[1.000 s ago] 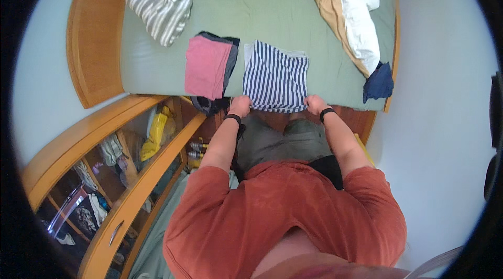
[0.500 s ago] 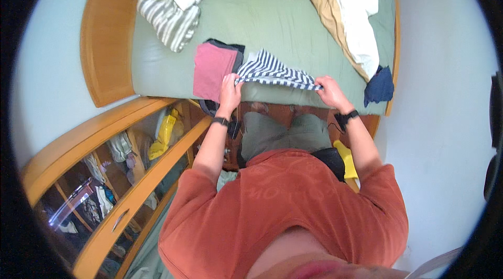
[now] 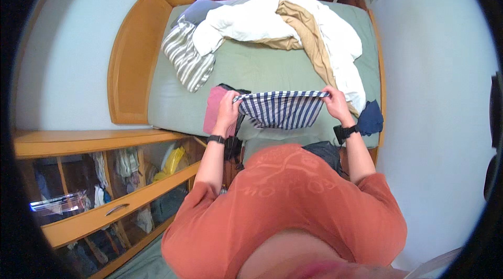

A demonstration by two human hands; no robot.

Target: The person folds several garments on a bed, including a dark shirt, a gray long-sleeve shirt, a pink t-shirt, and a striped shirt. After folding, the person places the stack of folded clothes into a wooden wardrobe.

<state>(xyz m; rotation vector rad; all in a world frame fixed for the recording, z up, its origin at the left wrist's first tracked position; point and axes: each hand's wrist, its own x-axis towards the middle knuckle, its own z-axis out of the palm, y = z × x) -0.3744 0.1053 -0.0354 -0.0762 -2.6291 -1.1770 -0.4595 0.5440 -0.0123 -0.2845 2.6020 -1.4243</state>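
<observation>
A navy-and-white striped garment [image 3: 283, 109] hangs stretched between my two hands at the near edge of the bed; its exact kind is not clear. My left hand [image 3: 229, 109] pinches its left upper corner, and my right hand [image 3: 335, 104] grips the right one. The cloth droops below the taut top edge. Partly behind my left hand, a folded pink cloth [image 3: 213, 107] lies on the bed with a dark cloth [image 3: 234, 89] under it. To the right of my right hand sits a bundled navy cloth [image 3: 370, 118].
On the green-sheeted bed [image 3: 251, 69] lie a white and tan duvet [image 3: 262, 20] and a grey-striped pillow [image 3: 187, 58]. At left stands a wooden cabinet [image 3: 99, 213] with garments behind its glass. The wooden headboard [image 3: 133, 64] borders the bed's left; a white wall [image 3: 429, 96] rises at right.
The striped garment has been lifted, and it now hangs down from my hands instead of lying across the bed. The view has tilted up, showing more of the room beyond the bed.
</observation>
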